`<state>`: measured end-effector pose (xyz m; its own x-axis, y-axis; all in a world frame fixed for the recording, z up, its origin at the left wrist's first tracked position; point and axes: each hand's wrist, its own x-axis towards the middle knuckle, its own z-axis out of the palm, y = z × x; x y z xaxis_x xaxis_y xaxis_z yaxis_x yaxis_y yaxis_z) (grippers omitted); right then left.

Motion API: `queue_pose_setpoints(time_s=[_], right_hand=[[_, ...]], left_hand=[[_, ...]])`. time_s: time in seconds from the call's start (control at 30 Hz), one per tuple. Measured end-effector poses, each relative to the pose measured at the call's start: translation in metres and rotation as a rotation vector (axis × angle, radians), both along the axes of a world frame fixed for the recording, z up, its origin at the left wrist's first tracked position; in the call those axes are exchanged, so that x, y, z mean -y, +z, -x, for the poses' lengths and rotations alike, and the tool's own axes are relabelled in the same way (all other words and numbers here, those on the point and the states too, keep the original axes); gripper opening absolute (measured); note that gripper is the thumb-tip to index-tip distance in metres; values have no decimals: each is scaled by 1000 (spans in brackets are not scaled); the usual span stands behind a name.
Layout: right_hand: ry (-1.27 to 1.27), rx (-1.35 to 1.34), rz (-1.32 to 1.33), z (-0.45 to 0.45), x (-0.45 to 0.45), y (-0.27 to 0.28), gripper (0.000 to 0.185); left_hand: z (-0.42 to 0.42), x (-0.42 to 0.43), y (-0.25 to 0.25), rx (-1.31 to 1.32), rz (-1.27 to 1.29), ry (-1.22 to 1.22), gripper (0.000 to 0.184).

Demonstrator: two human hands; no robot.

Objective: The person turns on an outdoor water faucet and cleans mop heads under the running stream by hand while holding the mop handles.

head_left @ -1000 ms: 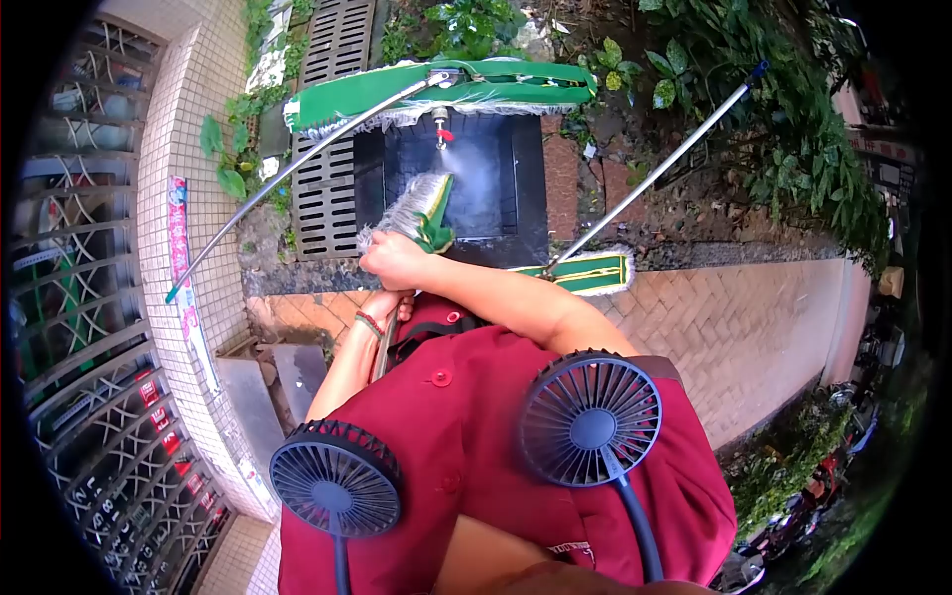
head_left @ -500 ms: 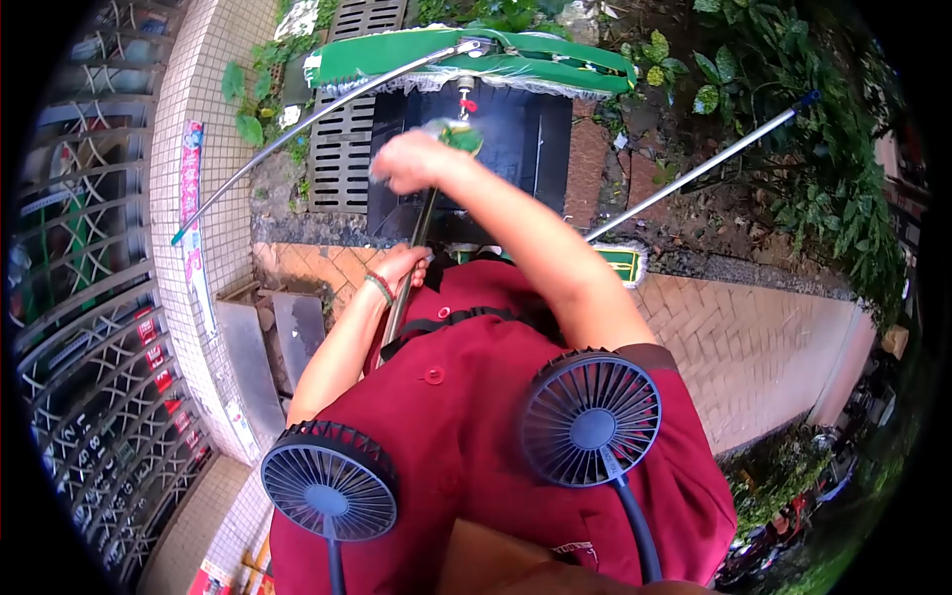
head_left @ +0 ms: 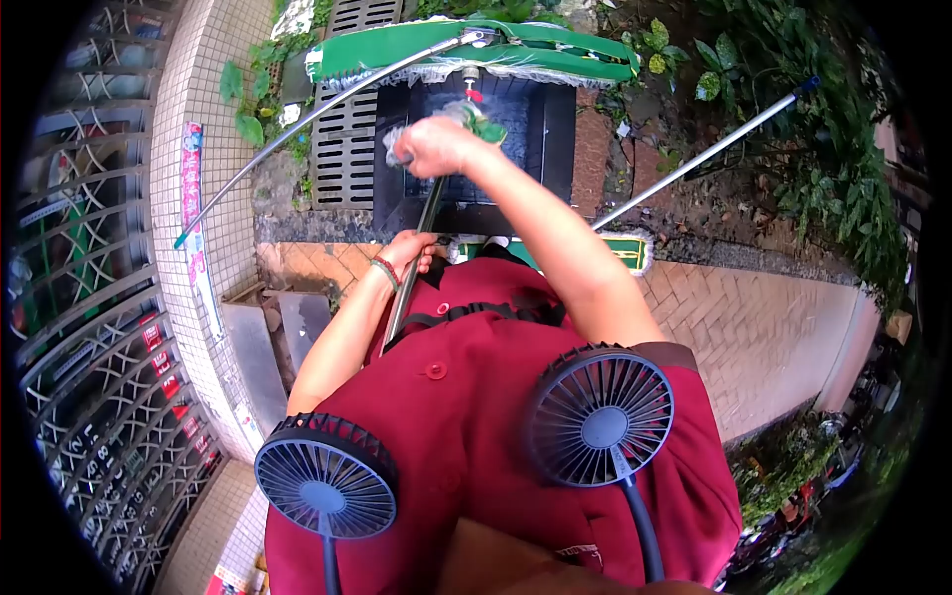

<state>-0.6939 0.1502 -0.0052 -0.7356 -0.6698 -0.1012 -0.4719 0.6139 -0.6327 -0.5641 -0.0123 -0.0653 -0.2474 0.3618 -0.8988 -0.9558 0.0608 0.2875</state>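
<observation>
My left hand [head_left: 409, 250] is closed round a metal pole [head_left: 424, 216], which slants up from my waist over a dark basin [head_left: 558, 149]. Farther along, near the pole's upper end, my right hand [head_left: 436, 147] is closed on a blurred, wet-looking grey cloth-like piece [head_left: 394, 147]. A green piece [head_left: 488, 130] shows just beyond that hand. Whether it joins the pole is hidden. Behind stands a tap [head_left: 470, 75] with a red part.
A wide green flat mop head [head_left: 397, 55] lies across the far side, its handle [head_left: 297, 129] running left. Another mop handle [head_left: 709, 159] leans at right, near a green-and-white mop head [head_left: 630, 251]. A drain grate [head_left: 343, 149] and tiled wall [head_left: 178, 198] are left.
My right hand has shifted right and slightly away from me, with the grey and green pieces. My left hand keeps its hold on the pole, nearly still.
</observation>
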Motion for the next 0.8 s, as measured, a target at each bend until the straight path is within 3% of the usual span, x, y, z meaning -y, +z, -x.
queue_pose_setpoints(time_s=[0.23,0.8], right_hand=[[-173,-117,126,-73,46,-33,8],[-244,-176,93,-180,105,-75,11]], left_hand=[[-15,36,-15,25,-38,-14,13],[-59,106,-61,19,-80,-32,17]])
